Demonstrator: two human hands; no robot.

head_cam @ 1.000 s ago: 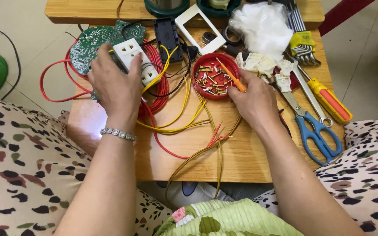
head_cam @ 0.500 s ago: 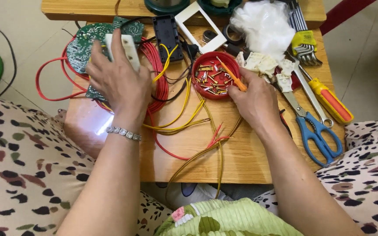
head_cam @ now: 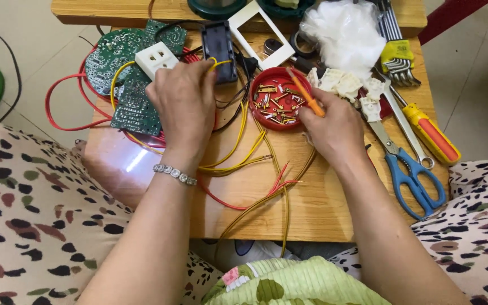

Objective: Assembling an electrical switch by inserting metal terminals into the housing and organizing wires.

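Observation:
My left hand point(head_cam: 184, 107) rests over a tangle of red and yellow wires and pinches a yellow wire point(head_cam: 217, 61) beside a black box point(head_cam: 218, 42). A white socket point(head_cam: 156, 59) lies just left of its fingers, on green circuit boards point(head_cam: 122, 68). My right hand point(head_cam: 334, 127) grips a thin orange screwdriver point(head_cam: 306, 93), whose tip points into a red lid point(head_cam: 266, 121) holding several small brass screws. Both hands are over a small wooden table point(head_cam: 312, 203).
Blue-handled scissors point(head_cam: 413, 181), an orange-and-yellow screwdriver point(head_cam: 433, 133), a wrench point(head_cam: 408, 135), a hex key set point(head_cam: 396, 51), white terminal blocks point(head_cam: 345, 85), a white plastic bag point(head_cam: 345, 34) and a white frame point(head_cam: 258, 28) crowd the table's right and back. Loose wire ends point(head_cam: 280, 183) trail toward me.
My left hand let go of the white socket, which now lies on the circuit boards, and moved right onto the wires. My right hand lifted the orange screwdriver slightly over the lid.

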